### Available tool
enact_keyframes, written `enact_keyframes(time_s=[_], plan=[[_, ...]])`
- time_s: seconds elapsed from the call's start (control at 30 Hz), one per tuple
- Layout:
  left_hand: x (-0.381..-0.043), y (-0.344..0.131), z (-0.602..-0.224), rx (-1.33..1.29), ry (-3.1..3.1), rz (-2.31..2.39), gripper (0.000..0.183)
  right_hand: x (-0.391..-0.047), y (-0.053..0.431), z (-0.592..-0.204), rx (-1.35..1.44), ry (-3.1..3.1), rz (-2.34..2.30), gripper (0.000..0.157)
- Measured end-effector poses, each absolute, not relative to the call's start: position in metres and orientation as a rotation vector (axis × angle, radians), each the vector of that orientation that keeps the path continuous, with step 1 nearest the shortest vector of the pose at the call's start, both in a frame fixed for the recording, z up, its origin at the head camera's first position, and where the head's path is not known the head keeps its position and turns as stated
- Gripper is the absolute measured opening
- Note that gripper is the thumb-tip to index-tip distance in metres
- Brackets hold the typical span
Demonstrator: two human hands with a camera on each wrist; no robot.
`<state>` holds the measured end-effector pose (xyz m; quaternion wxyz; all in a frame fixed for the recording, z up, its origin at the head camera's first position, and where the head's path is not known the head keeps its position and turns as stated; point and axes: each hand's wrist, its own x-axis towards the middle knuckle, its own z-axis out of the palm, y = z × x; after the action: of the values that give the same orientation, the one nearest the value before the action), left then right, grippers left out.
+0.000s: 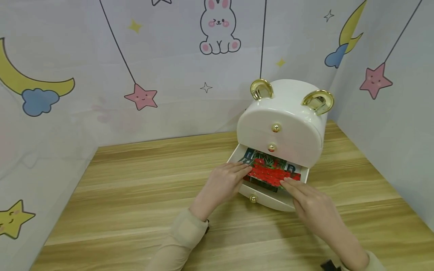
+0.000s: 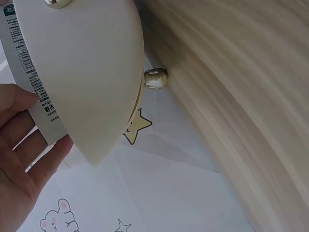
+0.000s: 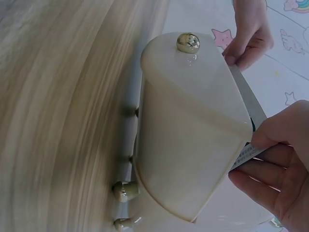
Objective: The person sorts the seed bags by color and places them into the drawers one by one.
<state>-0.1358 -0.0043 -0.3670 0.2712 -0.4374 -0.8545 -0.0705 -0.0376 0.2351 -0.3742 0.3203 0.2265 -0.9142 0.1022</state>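
A flat seed packet with red flowers printed on its front lies over the pulled-out bottom drawer of a white bear-shaped cabinet. My left hand pinches the packet's left end, thumb on one side and fingers on the other. At the opposite end my right hand pinches it too. Printed text shows on the packet's pale back in the left wrist view. A darker printed piece shows underneath, inside the drawer.
Gold ears top the cabinet, and its two upper drawers, with gold knobs, are closed. It stands on a wood-grain table. White cloth walls with cartoon prints rise behind and at both sides.
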Motion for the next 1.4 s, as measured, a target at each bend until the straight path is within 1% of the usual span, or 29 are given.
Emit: enact_keyframes(time_s=[0.17, 0.5, 0.97, 1.4], plan=[[-0.139, -0.003, -0.370, -1.188, -2.328, -0.227, 0.030, -0.039, 0.237, -0.376, 0.566, -2.421, 0.271, 0.041], [-0.144, 0.002, -0.371, -1.179, -2.393, -0.315, 0.028, -0.044, 0.238, -0.379, 0.539, -2.443, 0.282, 0.033], [-0.151, 0.009, -0.375, -1.137, -2.523, -0.370, 0.030, -0.051, 0.242, -0.383, 0.484, -2.556, 0.353, 0.032], [-0.153, 0.009, -0.378, -1.167, -2.575, -0.363, 0.033, -0.054, 0.243, -0.385, 0.538, -2.552, 0.354, 0.032]])
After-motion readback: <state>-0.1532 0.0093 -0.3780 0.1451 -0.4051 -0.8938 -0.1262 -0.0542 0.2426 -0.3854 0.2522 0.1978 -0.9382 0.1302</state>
